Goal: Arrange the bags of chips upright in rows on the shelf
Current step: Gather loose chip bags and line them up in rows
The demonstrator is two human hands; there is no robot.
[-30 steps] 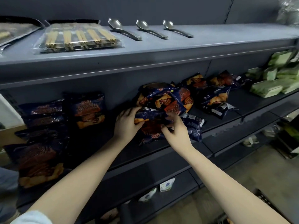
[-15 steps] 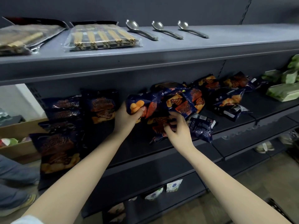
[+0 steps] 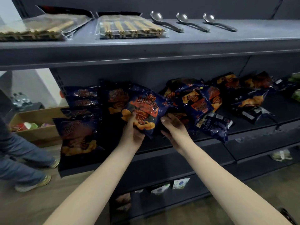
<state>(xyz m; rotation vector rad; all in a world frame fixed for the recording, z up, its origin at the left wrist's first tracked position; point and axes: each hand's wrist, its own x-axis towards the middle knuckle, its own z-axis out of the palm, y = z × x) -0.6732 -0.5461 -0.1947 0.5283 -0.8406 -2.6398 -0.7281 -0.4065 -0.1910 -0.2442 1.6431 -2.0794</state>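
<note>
A dark blue chip bag [image 3: 146, 109] with orange print is held tilted above the middle shelf [image 3: 203, 138]. My left hand [image 3: 132, 132] grips its lower edge, thumb on the front. My right hand [image 3: 173, 127] is at the bag's right edge, fingers curled against it. Upright chip bags [image 3: 81, 103] stand in rows at the shelf's left end, the front one [image 3: 78, 137] nearest me. A loose pile of chip bags [image 3: 199, 101] lies to the right, and one bag [image 3: 214, 125] hangs over the shelf's front edge.
The top shelf [image 3: 162, 46] carries packs of chopsticks [image 3: 129, 28] and three metal spoons [image 3: 190, 23]. A person's legs [image 3: 21, 156] and a cardboard box [image 3: 34, 125] are on the floor at the left. Small packets [image 3: 170, 185] sit on the bottom shelf. Green packs [image 3: 296, 88] lie far right.
The chip bag has come up out of the pile and moved left toward the upright rows, now facing me. Both hands shifted left with it, and the view panned left.
</note>
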